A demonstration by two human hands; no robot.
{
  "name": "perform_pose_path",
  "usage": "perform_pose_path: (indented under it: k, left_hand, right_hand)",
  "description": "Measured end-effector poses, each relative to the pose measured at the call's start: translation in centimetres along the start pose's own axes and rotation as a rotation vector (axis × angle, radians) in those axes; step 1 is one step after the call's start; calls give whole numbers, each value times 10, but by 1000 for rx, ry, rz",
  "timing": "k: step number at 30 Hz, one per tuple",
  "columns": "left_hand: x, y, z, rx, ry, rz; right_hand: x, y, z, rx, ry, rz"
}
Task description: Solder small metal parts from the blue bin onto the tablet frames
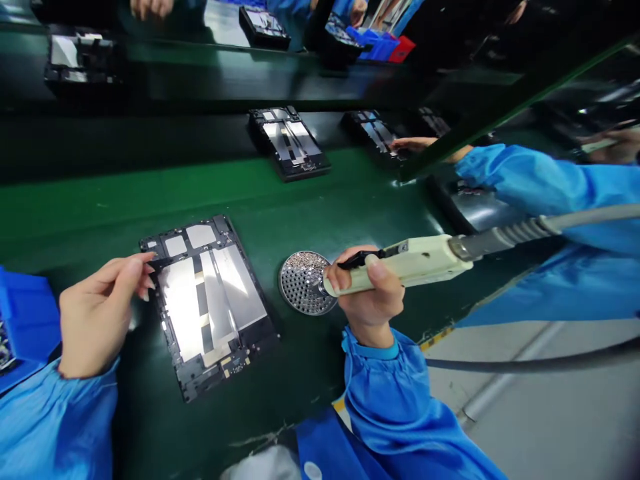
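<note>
My right hand is wrapped around a cream electric screwdriver with a black lever, its cable leading off to the right. The driver's front end is over a round metal screw dish, perforated and holding small screws. Left of the dish lies an opened tablet, its silvery inside facing up. At the tablet's upper left edge, my left hand has thumb and index finger pinched together. Whether they grip the dark edge or a small dark piece there, I cannot tell.
A blue bin stands at the left edge. More opened tablets lie along the dark line behind the green bench. A co-worker's hand touches one. A green bar slants across the upper right.
</note>
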State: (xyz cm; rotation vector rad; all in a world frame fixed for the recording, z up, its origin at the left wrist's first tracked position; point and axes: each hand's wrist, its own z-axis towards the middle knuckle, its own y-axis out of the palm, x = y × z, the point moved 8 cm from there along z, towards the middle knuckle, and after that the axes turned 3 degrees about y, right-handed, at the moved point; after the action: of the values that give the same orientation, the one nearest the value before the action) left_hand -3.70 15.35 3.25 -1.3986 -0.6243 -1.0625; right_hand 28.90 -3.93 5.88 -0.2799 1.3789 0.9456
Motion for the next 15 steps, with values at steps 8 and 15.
perform_pose_path:
  k: [8, 15]
  left_hand:
    - [-33, 7, 16, 127, -195, -385]
    - [-55, 15, 33, 185, -218, -261]
  right_hand:
    - [-5, -28, -3, 59, -31, -67]
    - [-23, 1, -9, 89, 126, -183]
